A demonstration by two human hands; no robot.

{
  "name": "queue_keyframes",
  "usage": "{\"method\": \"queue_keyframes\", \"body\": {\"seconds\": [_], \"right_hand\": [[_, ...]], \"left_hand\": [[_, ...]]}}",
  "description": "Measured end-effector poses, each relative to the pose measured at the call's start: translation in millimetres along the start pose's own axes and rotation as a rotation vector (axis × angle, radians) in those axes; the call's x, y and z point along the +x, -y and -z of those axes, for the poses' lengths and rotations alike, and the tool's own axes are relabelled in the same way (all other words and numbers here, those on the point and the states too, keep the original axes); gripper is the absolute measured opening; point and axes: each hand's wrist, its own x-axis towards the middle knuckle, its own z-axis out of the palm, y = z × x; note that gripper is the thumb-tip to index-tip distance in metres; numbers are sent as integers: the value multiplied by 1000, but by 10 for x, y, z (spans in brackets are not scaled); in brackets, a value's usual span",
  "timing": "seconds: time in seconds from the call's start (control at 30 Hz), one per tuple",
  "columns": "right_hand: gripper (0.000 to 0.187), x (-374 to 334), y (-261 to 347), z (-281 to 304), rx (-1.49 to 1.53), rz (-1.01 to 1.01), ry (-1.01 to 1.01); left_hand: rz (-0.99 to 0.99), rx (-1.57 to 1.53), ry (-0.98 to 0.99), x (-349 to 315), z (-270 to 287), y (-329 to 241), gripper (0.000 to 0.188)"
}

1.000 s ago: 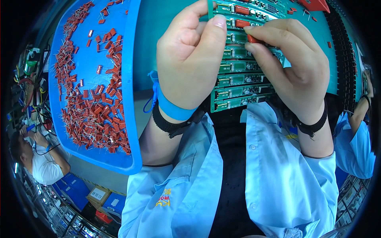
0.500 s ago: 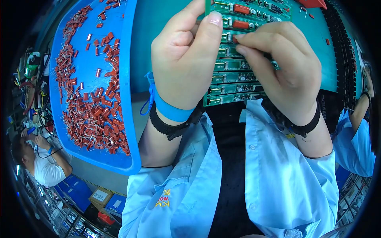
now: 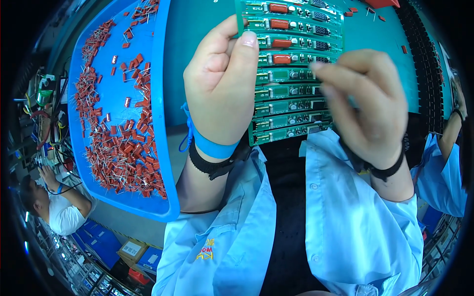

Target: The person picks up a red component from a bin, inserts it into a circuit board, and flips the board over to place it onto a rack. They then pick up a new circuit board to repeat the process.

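Note:
A green panel of narrow circuit boards [image 3: 296, 75] is gripped at its left edge by my left hand [image 3: 222, 84], thumb on top and fingers curled behind. Red box-shaped capacitors [image 3: 282, 59] lie in the upper rows, beside small silver cylindrical parts and dark display blocks. In the lower rows the same spot shows bare green board. My right hand [image 3: 368, 103] hovers over the panel's right side, smeared by motion. Its index finger and thumb point toward the rows, and I cannot make out anything between them.
To the left is a blue tray [image 3: 170, 148] with many loose red capacitors [image 3: 126, 163] with wire leads. Stray red parts lie on the green tabletop [image 3: 380, 44] near a red container [image 3: 382, 3]. A black slotted strip [image 3: 424, 64] runs along the right. Other people sit at both sides.
My right hand has drawn back to the right from the row where it held a red capacitor; that capacitor now lies in the row. The panel and left hand have shifted slightly left and nearer.

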Motion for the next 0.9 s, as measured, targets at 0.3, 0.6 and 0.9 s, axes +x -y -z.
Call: {"method": "queue_keyframes", "body": {"seconds": [0.3, 0.6, 0.9], "right_hand": [[42, 374, -685, 284, -510, -440, 190], [21, 416, -988, 140, -156, -414, 137], [11, 308, -1267, 89, -198, -466, -5]], "left_hand": [[-67, 61, -26, -2, -16, 34, 29], [-109, 124, -39, -28, 14, 42, 31], [-145, 113, -61, -26, 5, 24, 33]]}}
